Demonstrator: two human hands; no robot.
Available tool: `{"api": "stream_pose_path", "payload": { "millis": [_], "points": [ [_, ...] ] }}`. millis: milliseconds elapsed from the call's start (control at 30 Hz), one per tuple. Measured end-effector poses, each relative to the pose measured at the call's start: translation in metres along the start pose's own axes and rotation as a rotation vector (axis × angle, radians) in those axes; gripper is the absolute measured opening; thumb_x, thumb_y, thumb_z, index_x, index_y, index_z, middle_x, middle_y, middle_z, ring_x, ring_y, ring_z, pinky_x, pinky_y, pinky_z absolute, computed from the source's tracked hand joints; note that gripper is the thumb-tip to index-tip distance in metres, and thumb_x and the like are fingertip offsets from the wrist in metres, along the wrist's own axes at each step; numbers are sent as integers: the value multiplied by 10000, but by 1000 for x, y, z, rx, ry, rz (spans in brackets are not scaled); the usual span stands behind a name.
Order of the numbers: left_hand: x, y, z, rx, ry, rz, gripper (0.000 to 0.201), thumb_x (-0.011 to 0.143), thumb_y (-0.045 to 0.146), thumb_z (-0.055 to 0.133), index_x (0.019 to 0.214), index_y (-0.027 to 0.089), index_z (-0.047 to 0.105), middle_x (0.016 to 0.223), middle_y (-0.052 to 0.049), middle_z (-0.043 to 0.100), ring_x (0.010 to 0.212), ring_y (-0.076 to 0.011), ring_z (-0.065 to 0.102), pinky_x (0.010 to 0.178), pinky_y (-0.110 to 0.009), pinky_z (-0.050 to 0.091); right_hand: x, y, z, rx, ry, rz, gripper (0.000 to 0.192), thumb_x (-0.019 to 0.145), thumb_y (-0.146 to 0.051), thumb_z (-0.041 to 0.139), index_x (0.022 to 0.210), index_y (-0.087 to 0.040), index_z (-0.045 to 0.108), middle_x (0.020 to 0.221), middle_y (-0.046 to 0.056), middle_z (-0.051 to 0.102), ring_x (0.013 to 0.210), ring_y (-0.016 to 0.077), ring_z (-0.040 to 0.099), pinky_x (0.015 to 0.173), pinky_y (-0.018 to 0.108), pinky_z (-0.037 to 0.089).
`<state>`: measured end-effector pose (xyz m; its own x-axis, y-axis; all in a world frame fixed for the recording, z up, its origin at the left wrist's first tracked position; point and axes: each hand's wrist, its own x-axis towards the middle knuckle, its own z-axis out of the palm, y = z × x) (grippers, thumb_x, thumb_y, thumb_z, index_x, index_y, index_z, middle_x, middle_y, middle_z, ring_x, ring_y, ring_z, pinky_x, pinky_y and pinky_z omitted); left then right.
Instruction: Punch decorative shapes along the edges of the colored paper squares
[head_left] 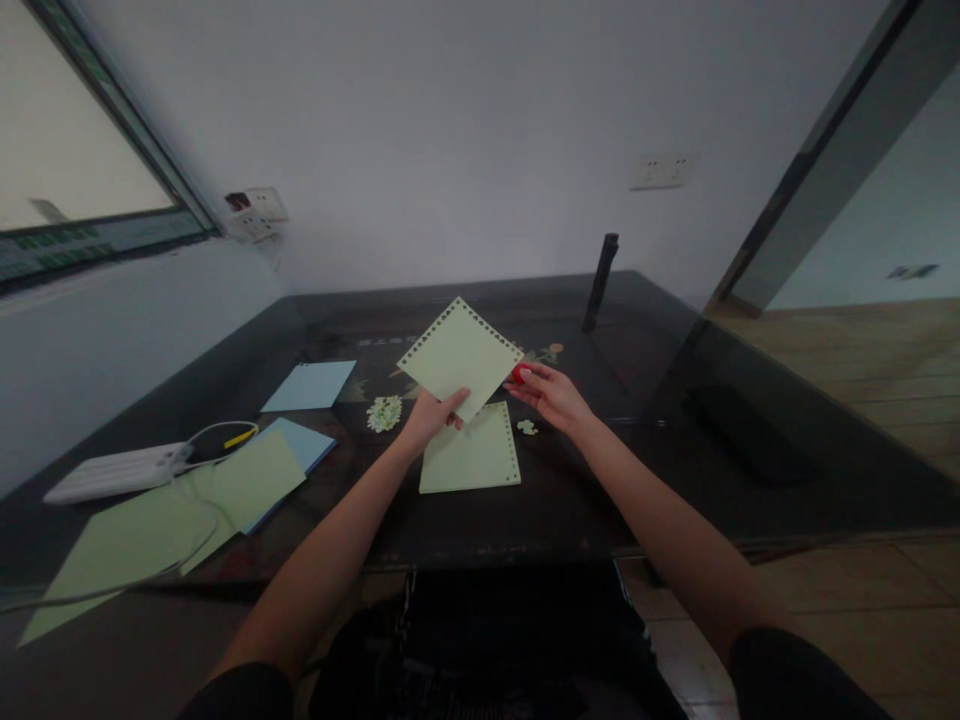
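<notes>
Well to the left of both hands, a white power strip [112,472] lies on the dark table [675,480], its cable looping over several pale green sheets [150,525] and a blue sheet [304,445] tucked beneath them; a second blue sheet [309,386] lies apart, farther back. Just left of the left hand sits a small heap of punched paper bits [384,412]. The left hand [431,415] is closed in a pinch, thumb over fingers, on the lower corner of a green square sheet [460,357] held up off the table and tilted like a diamond, with a row of punched holes along its edges. Under and between the two hands a second green sheet with punched edges [471,452] lies flat. The right hand [551,395] is loosely curled, its fingers around a small red object [517,374] that touches the right corner of the held sheet; what the object is cannot be told. A few paper bits [527,427] lie just below that hand. Behind it, farther right, a dark upright post [601,282] stands on the table.
</notes>
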<state>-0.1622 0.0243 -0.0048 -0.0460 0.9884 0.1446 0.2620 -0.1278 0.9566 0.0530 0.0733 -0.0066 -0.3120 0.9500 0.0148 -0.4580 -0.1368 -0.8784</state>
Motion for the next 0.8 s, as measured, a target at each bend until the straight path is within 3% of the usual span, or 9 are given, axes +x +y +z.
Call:
{"api": "stream_pose_path", "payload": {
  "millis": [800],
  "points": [
    [2, -2, 1, 23, -26, -8, 228, 770, 339, 625, 739, 119, 571, 463, 5, 553, 343, -78, 464, 367, -195, 306, -1, 0, 1, -6, 6, -12, 273, 661, -256, 772, 869, -187, 610, 838, 34, 705, 770, 175, 693, 858, 377, 547]
  ]
}}
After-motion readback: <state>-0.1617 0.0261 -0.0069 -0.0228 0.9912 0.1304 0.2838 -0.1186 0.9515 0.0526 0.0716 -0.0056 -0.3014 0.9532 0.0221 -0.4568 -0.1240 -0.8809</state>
